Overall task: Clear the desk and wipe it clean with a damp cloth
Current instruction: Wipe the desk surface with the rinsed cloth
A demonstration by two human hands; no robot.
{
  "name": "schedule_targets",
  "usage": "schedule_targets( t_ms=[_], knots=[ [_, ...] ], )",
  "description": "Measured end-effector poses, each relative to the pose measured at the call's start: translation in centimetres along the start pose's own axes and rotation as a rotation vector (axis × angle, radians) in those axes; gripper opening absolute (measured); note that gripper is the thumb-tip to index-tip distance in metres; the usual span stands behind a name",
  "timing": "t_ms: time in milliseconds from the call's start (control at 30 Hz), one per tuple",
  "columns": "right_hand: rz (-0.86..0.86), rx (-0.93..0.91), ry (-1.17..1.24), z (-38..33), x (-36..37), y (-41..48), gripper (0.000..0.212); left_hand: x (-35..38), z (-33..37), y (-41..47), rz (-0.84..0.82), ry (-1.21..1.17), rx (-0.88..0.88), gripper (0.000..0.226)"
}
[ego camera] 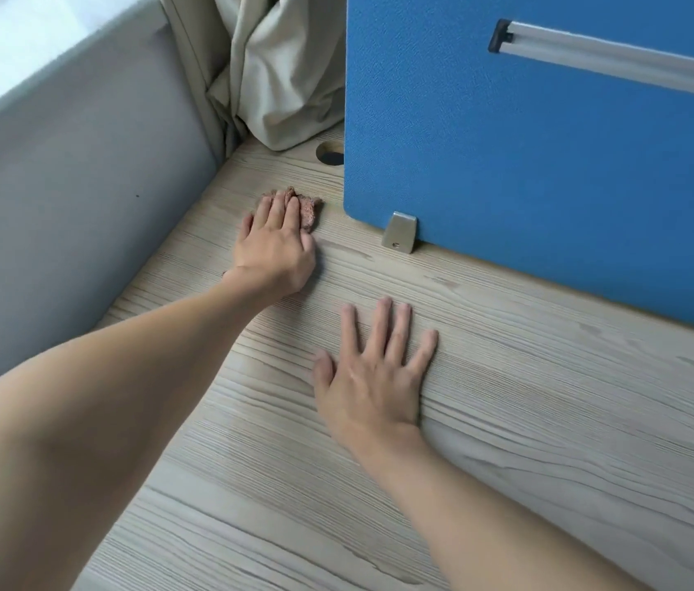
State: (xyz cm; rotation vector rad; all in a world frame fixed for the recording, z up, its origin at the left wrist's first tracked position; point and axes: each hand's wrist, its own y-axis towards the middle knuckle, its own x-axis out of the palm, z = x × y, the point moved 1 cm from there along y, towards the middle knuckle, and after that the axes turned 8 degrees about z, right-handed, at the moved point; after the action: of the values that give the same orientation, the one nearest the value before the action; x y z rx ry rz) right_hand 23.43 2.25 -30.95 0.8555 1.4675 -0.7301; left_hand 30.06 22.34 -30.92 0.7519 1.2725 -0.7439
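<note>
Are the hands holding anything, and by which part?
Nothing gripped. The left hand presses flat on the cloth; the right hand lies flat on the desk.

Cloth [310, 211] largely concealed beneath left hand [275, 249]; only its far and right margins show past the fingers [279, 206]. Cable hole [327, 153] part-hidden behind blue partition [550, 164], itself cut by top and right edges. Rail [618, 59] runs out at right. Both forearms cut at lower frame
</note>
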Motion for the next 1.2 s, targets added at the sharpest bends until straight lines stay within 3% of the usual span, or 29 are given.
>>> schedule_targets(
  t_ms=[300, 400, 567, 767, 833, 967, 1033, 1100, 1200],
  knots=[
    [0.065, 0.011, 0.015, 0.0, -0.1, -0.4, 0.072, -1.4, -6.0, 4.3, -0.005, 0.034, -0.172, 0.063],
    [0.07, 0.019, 0.008, 0.2, 0.1, -0.2, 0.072, -2.3, -7.4, 6.1, -0.081, 0.033, -0.272, 0.063],
    [0.078, 0.012, 0.001, -0.1, 0.0, -0.3, 0.071, -0.8, -2.9, 4.9, -0.021, 0.054, 0.038, 0.067],
    [0.059, 0.018, -0.025, -0.2, 0.0, -0.3, 0.072, -0.4, -1.0, 3.2, -0.107, 0.039, 0.368, 0.062],
    [0.076, 0.019, -0.01, -0.1, 0.0, -0.2, 0.072, -0.7, -2.3, 3.4, -0.121, 0.028, 0.34, 0.061],
    [0.085, 0.019, -0.013, 0.0, 0.2, -0.2, 0.071, -2.1, -8.8, 3.0, -0.117, 0.011, 0.018, 0.061],
    [0.083, 0.018, -0.012, -0.1, 0.2, -0.3, 0.071, -2.4, -10.2, 2.1, -0.097, 0.002, -0.052, 0.061],
    [0.082, 0.007, -0.015, -0.1, 0.1, -0.3, 0.071, -2.4, -9.6, 1.0, -0.044, 0.025, -0.035, 0.061],
    [0.07, 0.014, -0.029, 0.0, 0.3, -0.2, 0.072, -2.1, -7.7, -1.3, -0.034, 0.003, 0.142, 0.058]
  ],
)
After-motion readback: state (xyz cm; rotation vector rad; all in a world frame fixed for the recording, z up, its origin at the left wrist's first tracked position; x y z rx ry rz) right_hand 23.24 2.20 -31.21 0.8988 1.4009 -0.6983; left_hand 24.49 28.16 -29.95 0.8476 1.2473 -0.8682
